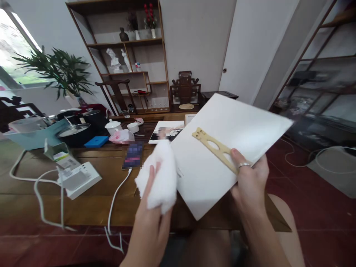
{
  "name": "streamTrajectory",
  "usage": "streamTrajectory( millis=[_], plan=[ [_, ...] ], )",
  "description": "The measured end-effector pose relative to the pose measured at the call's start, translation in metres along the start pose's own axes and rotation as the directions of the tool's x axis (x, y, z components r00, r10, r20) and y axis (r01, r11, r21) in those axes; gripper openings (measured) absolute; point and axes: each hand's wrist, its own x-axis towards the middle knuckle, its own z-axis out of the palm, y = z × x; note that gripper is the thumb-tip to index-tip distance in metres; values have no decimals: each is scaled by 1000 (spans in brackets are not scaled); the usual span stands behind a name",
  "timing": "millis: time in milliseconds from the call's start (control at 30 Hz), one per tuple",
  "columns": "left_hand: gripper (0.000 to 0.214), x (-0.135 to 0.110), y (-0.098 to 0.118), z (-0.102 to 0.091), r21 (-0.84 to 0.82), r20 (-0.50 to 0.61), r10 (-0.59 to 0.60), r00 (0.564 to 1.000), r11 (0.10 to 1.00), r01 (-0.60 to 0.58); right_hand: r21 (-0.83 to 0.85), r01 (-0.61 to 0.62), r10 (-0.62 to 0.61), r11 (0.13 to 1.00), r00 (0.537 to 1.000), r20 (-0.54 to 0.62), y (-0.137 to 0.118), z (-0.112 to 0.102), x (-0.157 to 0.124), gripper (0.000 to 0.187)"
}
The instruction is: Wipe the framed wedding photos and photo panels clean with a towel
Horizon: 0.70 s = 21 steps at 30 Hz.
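My left hand (151,207) is closed round a folded white fluffy cloth (162,174), held beside the left edge of a flat white board (200,167). My right hand (250,181), with a ring on one finger, grips that board, tilted above the table edge. Its thumb presses a flat yellow strip (213,147) with a bear-shaped end and oval cut-outs against the board's face. Small dark print shows near the board's left edge. The fingers behind the board are mostly hidden.
On the wooden table (111,204) lie a phone (133,155) on a white cable, an opened white box (83,180), a blue box (96,141) and a picture-covered book (167,131). Pots (73,133), a teal container (30,137) and a white lidded bowl (113,127) stand farther left.
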Motion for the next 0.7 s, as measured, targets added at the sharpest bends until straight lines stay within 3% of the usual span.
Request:
streamTrajectory(
  millis=[67, 167, 367, 500, 700],
  plan=[
    [48, 4, 1, 19, 94, 19, 133, 991, 987, -134, 89, -159, 160, 983, 987, -5, 7, -2, -10, 56],
    [56, 8, 12, 33, 185, 89, 232, 969, 952, -245, 180, -308, 316, 934, 949, -18, 12, -4, -23, 61],
    [45, 10, 39, 22, 179, 215, 233, 948, 945, -273, 261, -381, 403, 887, 914, -37, 18, -5, -43, 60],
    [38, 18, 29, 23, 201, 306, 247, 919, 927, -316, 263, -454, 476, 851, 879, -23, 27, -8, -49, 58],
    [34, 27, 11, 18, 170, 460, 348, 817, 869, -465, 303, -570, 604, 763, 797, -22, 38, -14, -50, 58]
  ],
)
